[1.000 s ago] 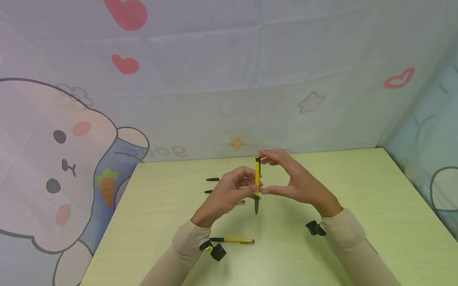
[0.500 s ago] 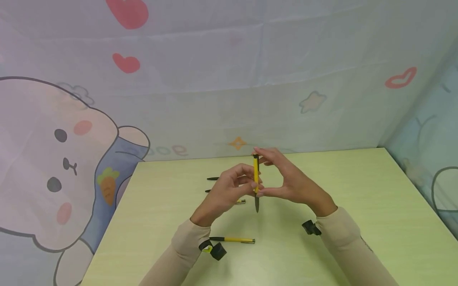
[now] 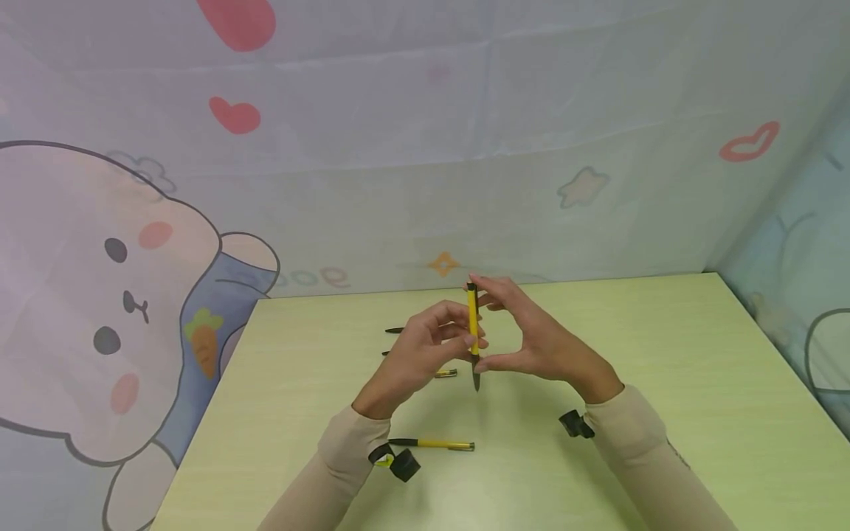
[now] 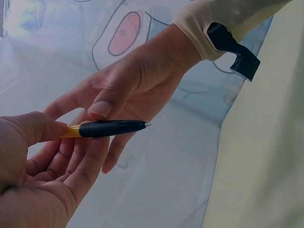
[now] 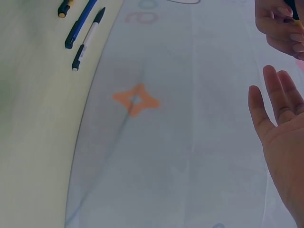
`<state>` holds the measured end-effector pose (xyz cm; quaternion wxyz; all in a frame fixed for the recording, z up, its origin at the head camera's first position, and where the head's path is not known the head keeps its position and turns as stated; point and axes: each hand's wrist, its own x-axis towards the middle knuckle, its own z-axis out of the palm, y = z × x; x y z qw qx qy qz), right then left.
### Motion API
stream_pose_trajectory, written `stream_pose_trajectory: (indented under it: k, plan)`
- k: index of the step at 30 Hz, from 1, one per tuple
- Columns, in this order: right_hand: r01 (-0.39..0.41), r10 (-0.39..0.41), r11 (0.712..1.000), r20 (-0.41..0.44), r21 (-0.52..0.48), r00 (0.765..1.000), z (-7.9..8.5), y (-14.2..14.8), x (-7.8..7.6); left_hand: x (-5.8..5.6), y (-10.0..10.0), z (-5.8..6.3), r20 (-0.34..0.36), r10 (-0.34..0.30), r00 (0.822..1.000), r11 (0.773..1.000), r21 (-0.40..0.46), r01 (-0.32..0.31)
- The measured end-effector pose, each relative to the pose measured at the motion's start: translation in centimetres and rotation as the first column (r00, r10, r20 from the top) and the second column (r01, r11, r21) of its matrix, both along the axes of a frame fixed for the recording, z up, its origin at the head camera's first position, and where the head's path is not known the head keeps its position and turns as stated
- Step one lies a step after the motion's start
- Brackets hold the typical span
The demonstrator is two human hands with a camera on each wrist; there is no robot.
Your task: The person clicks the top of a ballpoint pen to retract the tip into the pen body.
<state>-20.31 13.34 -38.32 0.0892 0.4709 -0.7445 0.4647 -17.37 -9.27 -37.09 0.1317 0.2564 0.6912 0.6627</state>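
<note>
My left hand (image 3: 421,350) pinches a yellow pen (image 3: 474,324) between thumb and fingers. The pen stands nearly upright above the table, black tip pointing down. In the left wrist view the writing point shows out of the black grip (image 4: 111,128). My right hand (image 3: 547,350) is spread beside the pen, index fingertip at its top end and thumb by the black grip. Whether the thumb touches the pen is hard to tell. In the right wrist view the right hand (image 5: 289,142) shows extended fingers, with part of the left hand (image 5: 280,33) above.
Another yellow pen (image 3: 441,444) lies on the table (image 3: 664,413) near the front. Behind my left hand lie more pens, partly hidden; the right wrist view shows a blue pen (image 5: 78,28) and a white pen (image 5: 88,42). A printed cloth (image 3: 372,206) hangs behind the table.
My right hand has moved left toward the pen, its thumb coming down beside the grip. The left hand keeps its pinch, and the pen has shifted slightly left and tilted.
</note>
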Motion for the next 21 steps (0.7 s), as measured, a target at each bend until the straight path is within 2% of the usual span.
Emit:
stream_pose_trajectory:
  k: [11, 21]
  plan:
    - [-0.02, 0.018, 0.999, 0.086, 0.025, 0.996, -0.57, -0.19, 0.19, 0.19, -0.19, 0.24, 0.005, 0.0, 1.0, 1.0, 0.03, 0.0]
    - [-0.022, 0.022, 1.0, 0.112, -0.007, 0.993, 0.2, -0.7, 0.89, 0.36, -0.43, 0.21, -0.009, 0.007, 1.0, 0.999, 0.052, -0.007]
